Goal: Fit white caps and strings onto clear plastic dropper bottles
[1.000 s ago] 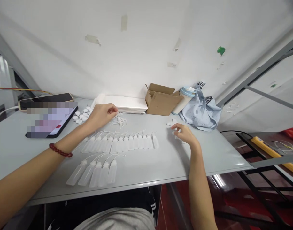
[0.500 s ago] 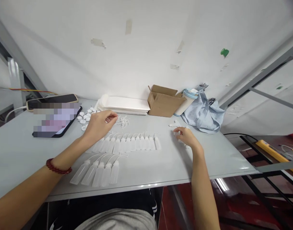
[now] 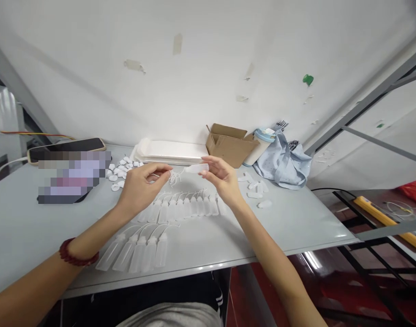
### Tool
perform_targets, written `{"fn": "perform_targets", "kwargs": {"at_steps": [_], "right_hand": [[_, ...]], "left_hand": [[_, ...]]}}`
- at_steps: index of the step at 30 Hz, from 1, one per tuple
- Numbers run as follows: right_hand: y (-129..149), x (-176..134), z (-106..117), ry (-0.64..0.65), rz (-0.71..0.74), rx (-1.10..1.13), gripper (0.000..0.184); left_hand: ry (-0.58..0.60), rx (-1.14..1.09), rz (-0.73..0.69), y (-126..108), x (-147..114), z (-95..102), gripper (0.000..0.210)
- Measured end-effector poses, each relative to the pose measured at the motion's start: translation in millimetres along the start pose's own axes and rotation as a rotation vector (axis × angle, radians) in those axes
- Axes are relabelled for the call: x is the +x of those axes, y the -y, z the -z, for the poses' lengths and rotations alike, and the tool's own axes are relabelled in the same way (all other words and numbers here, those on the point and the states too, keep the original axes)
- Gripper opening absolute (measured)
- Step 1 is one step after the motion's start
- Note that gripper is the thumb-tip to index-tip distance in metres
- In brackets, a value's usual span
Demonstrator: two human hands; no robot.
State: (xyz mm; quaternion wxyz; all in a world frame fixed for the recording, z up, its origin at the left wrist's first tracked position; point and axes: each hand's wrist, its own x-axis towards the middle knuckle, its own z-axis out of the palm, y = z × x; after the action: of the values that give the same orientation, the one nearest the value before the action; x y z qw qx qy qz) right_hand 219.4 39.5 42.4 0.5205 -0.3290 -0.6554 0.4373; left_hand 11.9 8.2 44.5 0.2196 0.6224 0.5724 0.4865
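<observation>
My right hand (image 3: 224, 179) grips a small translucent plastic bottle (image 3: 197, 168) between thumb and fingers, its narrow neck pointing left. Facing it, my left hand (image 3: 143, 184) is closed in a pinch; what its fingertips hold, if anything, is too small to make out. Right behind those fingertips lies a little heap of white strings (image 3: 175, 178). Below my hands, a row of similar bottles (image 3: 183, 208) with thin strings at their necks lies on the table. Nearer the front edge is a second, shorter group of stringed bottles (image 3: 139, 254).
White caps (image 3: 118, 171) lie scattered at left, beside a phone (image 3: 75, 179) and another phone behind it. Loose small bottles (image 3: 254, 195) rest at right. Along the wall stand white sheets (image 3: 173, 151), a cardboard box (image 3: 230, 147), a cup (image 3: 257, 147) and a blue cloth (image 3: 286, 165).
My right hand has come left from the loose bottles at right, now with one bottle in it. The left hand stays pinched and has shifted only slightly.
</observation>
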Motion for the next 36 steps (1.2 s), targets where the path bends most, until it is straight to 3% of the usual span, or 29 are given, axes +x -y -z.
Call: {"fn": "perform_targets", "kwargs": {"at_steps": [6,11,17,30,36], "right_hand": [[-13.7,-7.6,-37.2,-0.002,-0.164,0.132,0.031],[-21.8,-17.8,-39.0,-0.013,-0.198,0.135,0.036],[-27.6,-17.1,-35.9,-0.025,-0.211,0.108,0.036],[-35.9,-19.6,-34.8,-0.051,-0.019,-0.095,0.024],[-42.1,-20.6,-32.9,-0.018,0.241,-0.329,0.014]], "left_hand": [[-0.06,0.057,-0.016,6.1,0.2,-4.4,0.02],[-0.053,0.086,-0.01,7.9,-0.4,-7.2,0.02],[0.018,-0.05,0.06,7.9,0.3,-6.6,0.021],[0.066,-0.126,0.118,1.1,-0.2,-3.8,0.026],[0.077,-0.135,0.038,4.8,0.4,-4.2,0.026]]}}
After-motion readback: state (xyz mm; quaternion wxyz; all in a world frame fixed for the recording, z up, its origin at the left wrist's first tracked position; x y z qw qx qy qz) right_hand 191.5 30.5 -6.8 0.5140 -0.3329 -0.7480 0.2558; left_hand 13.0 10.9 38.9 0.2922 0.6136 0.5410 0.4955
